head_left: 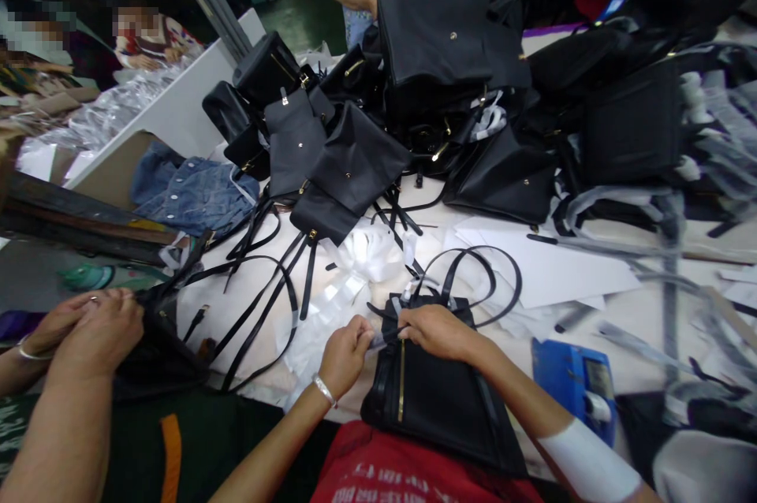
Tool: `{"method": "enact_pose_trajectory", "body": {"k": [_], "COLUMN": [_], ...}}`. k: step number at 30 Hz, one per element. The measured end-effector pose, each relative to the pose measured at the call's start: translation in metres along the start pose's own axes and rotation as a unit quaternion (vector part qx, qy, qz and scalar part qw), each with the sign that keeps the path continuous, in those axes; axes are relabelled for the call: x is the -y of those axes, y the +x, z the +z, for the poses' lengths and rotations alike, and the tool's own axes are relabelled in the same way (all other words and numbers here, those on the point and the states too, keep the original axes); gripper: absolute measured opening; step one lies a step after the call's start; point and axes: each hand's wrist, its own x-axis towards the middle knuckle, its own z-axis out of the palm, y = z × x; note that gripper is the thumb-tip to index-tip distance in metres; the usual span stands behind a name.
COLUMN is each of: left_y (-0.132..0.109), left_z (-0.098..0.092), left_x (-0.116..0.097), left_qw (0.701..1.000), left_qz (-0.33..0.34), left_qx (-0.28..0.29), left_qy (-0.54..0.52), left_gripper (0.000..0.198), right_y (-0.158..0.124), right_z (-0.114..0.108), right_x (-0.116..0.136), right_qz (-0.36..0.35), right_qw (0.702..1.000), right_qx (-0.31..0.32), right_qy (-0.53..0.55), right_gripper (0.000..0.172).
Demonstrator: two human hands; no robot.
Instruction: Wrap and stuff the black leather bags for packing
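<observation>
Clear plastic (379,340), apparently, is pinched in the curled left hand (344,359).

Left hand (344,359) and right hand (436,331) pinched close together on a narrow, plastic-wrapped strip (383,340), just over the near black bag (449,400), gold zip (401,385) up its left part, looped straps (514,282) trailing to the far right. Bench (228,294): black bags heaped (360,160) on the far side, white paper (550,266) and blue device (571,385) to the right. Near left, a co-worker's hands (110,329) together beside another dark bag (157,353).
</observation>
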Motion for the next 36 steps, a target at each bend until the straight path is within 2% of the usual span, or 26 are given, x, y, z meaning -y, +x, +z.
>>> {"method": "enact_pose_trajectory", "body": {"k": [4,9,13,15,17,19,21,23,27,30,32,34,36], "left_y": [0.003,0.005,0.011,0.018,0.028,0.042,0.06,0.081,0.117,0.13,0.133,0.132,0.131], "left_z": [0.0,-0.001,0.009,0.007,0.0,-0.01,-0.016,-0.015,0.003,0.023,0.039,0.053,0.063], "left_x": [-0.003,0.005,0.002,0.007,0.019,0.034,0.045,0.049,0.039,0.032,0.032,0.034,0.038], "left_qw": [1.0,0.999,0.999,0.999,1.0,0.995,0.987,0.984,0.99,0.995,0.998,0.998,0.997], "left_qz": [0.017,-0.009,0.018,0.024,0.005,-0.035,-0.07,-0.078,-0.041,-0.008,0.008,0.019,0.027], "left_qx": [0.013,-0.018,-0.009,-0.008,-0.028,-0.071,-0.112,-0.134,-0.129,-0.1,-0.061,-0.022,0.001], "left_qy": [0.016,0.049,0.045,0.031,-0.003,-0.054,-0.089,-0.09,-0.046,0.002,0.032,0.055,0.07], "left_gripper": [0.019,0.019,0.018,0.016,0.016,0.015,0.015,0.016,0.018,0.017,0.014,0.01,0.01], "right_y": [0.005,0.004,0.016,0.018,0.016,0.012,0.012,0.016,0.016,-0.007,-0.025,-0.035,-0.032], "right_z": [0.0,-0.001,0.004,0.004,0.004,0.009,0.018,0.031,0.044,0.035,0.026,0.02,0.02], "right_x": [0.012,-0.001,0.003,0.007,0.009,0.009,0.007,0.004,-0.006,-0.012,-0.013,-0.014,-0.014], "right_qz": [-0.046,0.025,-0.008,-0.014,0.027,0.075,0.096,0.108,0.101,0.053,0.025,0.012,0.014], "right_qw": [0.999,0.999,1.0,0.998,0.989,0.97,0.965,0.968,0.975,0.985,0.989,0.986,0.977], "right_qx": [-0.006,-0.016,-0.019,-0.058,-0.147,-0.222,-0.228,-0.198,-0.157,-0.147,-0.145,-0.164,-0.212], "right_qy": [0.015,0.017,0.001,-0.001,-0.021,-0.056,-0.088,-0.112,-0.12,-0.076,-0.032,0.002,0.019], "right_gripper": [0.019,0.015,0.014,0.013,0.016,0.02,0.022,0.019,0.009,0.014,0.015,0.015,0.015]}}
